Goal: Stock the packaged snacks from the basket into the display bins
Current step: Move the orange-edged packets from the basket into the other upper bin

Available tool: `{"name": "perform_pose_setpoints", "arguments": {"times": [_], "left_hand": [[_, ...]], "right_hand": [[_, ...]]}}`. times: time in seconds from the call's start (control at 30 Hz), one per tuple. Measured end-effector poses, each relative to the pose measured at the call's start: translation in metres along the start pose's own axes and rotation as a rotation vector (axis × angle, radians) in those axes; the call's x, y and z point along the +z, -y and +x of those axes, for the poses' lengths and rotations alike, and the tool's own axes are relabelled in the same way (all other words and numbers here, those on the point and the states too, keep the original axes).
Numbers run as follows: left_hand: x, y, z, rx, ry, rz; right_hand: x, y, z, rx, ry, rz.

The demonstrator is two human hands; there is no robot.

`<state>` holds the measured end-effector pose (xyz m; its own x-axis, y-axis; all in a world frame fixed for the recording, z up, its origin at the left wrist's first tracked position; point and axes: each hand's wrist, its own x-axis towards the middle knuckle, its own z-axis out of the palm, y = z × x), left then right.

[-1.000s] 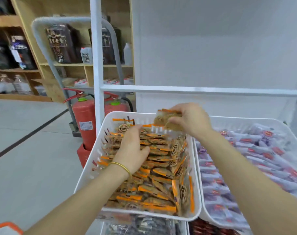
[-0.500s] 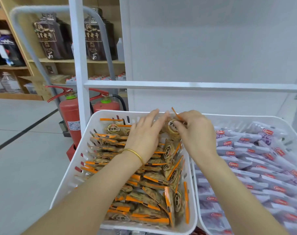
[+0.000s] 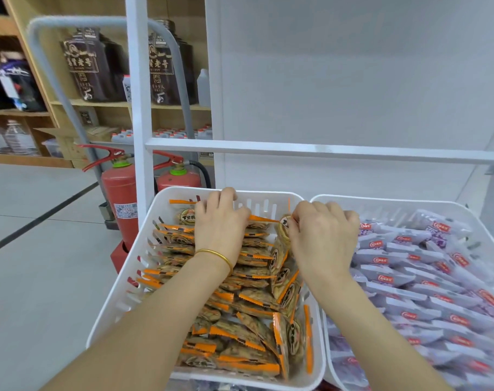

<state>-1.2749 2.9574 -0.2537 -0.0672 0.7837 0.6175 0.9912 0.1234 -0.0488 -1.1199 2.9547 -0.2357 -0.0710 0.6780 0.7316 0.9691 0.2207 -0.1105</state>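
A white slotted display bin (image 3: 144,266) holds several orange-edged snack packets (image 3: 248,320). My left hand (image 3: 219,224), with a gold bangle at the wrist, lies over the packets at the bin's far end, its fingers curled down among them. My right hand (image 3: 322,235) pinches one upright snack packet (image 3: 282,227) against the bin's right wall near the far corner. The basket named in the task is not in view.
A second white bin (image 3: 381,203) on the right is filled with purple-and-white packets (image 3: 426,280). A white shelf rail (image 3: 325,150) crosses above both bins, with a white upright post (image 3: 138,94). Two red fire extinguishers (image 3: 121,198) stand on the floor at left.
My right hand brought its packet down into the bin's far right corner. My left hand slid toward the bin's far wall and its fingers curled down. The camera shifted slightly.
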Motion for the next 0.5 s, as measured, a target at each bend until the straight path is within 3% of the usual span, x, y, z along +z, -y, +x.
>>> {"name": "perform_pose_setpoints", "arguments": {"times": [0.17,0.37,0.5], "left_hand": [[0.003,-0.007,0.009,-0.074,0.024,-0.057],[0.001,-0.003,0.008,0.111,-0.087,-0.045],[-0.007,-0.004,0.006,0.076,-0.028,-0.117]], "right_hand": [[0.010,0.004,0.014,-0.097,0.159,-0.145],[0.006,-0.013,0.002,-0.129,0.122,-0.114],[0.010,0.002,0.011,-0.230,0.291,-0.120]]}}
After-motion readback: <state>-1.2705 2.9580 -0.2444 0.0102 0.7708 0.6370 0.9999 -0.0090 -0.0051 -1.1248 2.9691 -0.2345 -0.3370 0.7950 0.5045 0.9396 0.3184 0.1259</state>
